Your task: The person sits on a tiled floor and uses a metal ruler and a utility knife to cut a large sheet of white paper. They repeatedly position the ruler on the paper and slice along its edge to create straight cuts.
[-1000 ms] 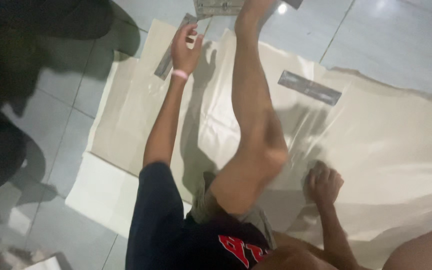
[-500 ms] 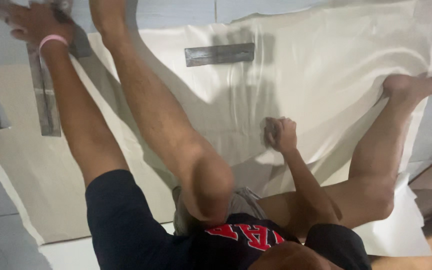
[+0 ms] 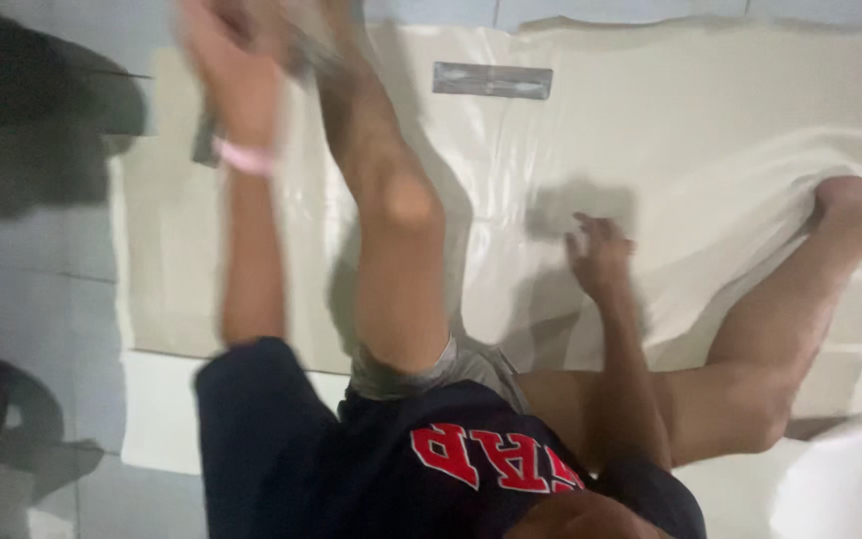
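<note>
I sit on the floor on a large cream cloth (image 3: 710, 150). My left hand (image 3: 236, 70), with a pink band at the wrist, is raised at the upper left and badly blurred. A dark grey strip (image 3: 204, 145) shows just beside its wrist, and whether the hand grips it cannot be told. My right hand (image 3: 601, 255) is over the middle of the cloth with its fingers spread and nothing in it. My left leg (image 3: 381, 200) stretches forward between the hands. My right leg (image 3: 800, 299) is bent out to the right.
A flat grey metal bar (image 3: 491, 80) lies on the cloth near its far edge. Pale paper sheets (image 3: 157, 409) stick out from under the cloth at the near left. Grey floor tiles (image 3: 42, 260) and a dark shape (image 3: 32, 100) are on the left.
My left hand has come up off the long grey strip and blurs with motion. My right hand has gone from a closed fist on the cloth to spread fingers.
</note>
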